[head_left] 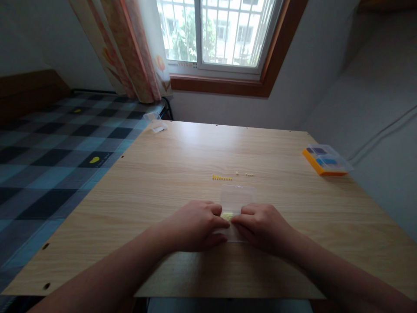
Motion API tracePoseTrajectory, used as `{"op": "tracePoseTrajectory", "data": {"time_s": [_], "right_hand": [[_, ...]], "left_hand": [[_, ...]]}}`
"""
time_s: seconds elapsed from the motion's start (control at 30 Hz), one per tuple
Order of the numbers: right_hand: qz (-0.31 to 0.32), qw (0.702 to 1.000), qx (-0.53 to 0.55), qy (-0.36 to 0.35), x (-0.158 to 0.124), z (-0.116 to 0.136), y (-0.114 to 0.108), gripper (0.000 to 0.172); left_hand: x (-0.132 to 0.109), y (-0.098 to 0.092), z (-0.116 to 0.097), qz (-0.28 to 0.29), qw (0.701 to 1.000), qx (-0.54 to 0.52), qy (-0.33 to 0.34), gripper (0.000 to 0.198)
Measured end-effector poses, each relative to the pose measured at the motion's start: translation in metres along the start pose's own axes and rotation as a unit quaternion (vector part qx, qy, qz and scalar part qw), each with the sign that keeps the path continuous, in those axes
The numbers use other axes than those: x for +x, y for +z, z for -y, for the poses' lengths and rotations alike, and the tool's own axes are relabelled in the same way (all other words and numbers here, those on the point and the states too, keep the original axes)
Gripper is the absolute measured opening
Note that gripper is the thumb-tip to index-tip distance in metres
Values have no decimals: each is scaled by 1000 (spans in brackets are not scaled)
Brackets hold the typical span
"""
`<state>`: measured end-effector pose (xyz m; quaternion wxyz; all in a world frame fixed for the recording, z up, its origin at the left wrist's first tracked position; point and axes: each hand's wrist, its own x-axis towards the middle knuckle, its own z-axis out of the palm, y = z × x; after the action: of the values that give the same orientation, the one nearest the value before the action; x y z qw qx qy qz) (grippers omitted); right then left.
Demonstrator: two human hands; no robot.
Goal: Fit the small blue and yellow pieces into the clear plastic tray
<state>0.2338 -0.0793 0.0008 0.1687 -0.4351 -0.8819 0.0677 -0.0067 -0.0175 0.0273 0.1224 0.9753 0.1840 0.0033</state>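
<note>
A small clear plastic box [239, 238] lies in front of me with its lid [237, 194] folded back. Pale yellow small pieces [227, 215] are heaped inside it. My left hand [198, 224] is closed around the box's left side, its index fingertip at the pieces and its thumb near the front edge. From the right, my right hand [263, 226] reaches in, thumb and index finger pressed together by the pieces; what sits between them is too small to make out. Beyond the lid stands a row of tiny yellow pieces [222, 178], with several whitish pieces [249, 174] to its right.
An orange case with a clear lid [325, 161] sits at the table's right edge. Another open clear box [158, 126] is at the far left corner. The wooden table [182, 152] borders a bed with a checked cover [65, 161]; a window and curtain are behind.
</note>
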Motion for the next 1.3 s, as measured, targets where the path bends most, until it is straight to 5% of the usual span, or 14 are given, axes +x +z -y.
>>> {"op": "tracePoseTrajectory", "data": {"time_s": [1.3], "right_hand": [[-8, 1000, 6, 8, -1, 0, 2, 26]], "left_hand": [[2, -2, 0, -25, 999, -10, -38, 35]]}}
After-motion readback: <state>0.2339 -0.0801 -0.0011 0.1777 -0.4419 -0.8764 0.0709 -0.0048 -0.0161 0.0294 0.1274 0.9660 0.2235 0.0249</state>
